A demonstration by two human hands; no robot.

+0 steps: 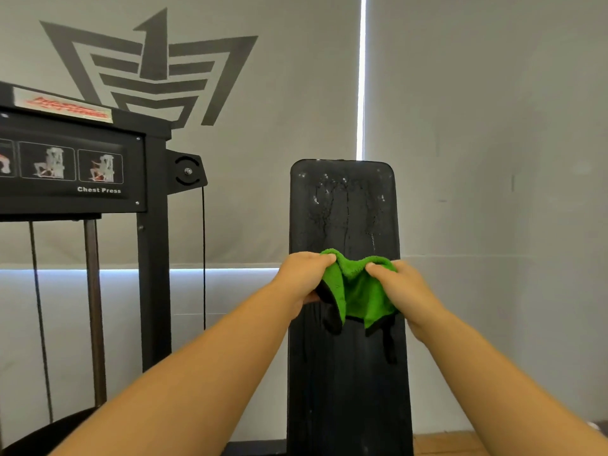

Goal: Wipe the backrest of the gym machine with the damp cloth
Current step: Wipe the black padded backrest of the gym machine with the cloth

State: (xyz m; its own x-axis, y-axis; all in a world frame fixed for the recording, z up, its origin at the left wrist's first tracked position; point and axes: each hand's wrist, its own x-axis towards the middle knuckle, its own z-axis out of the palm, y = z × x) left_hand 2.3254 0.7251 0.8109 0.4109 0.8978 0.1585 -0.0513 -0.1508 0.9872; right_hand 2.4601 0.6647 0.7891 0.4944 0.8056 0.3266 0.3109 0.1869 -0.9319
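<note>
- The tall, narrow black padded backrest (345,209) of the gym machine stands upright directly ahead of the person, its long axis running top to bottom; it fills the middle of the view from just above the hands down to the bottom edge.
- The green terry cloth with a dark edging (357,291) hangs in front of the backrest at about mid-height, bunched between both hands; whether it already touches the pad cannot be told.
- The left hand (302,278) pinches the cloth's upper left corner with curled fingers; the right hand (399,287) pinches the upper right corner likewise. Both sit level and about equally near the pad.
- The upper part of the backrest, above the hands, carries droplets and thin wet runs, so the unwiped wet area likely lies upward from the cloth.
- Below the hands the pad looks dull and streaked.
</note>
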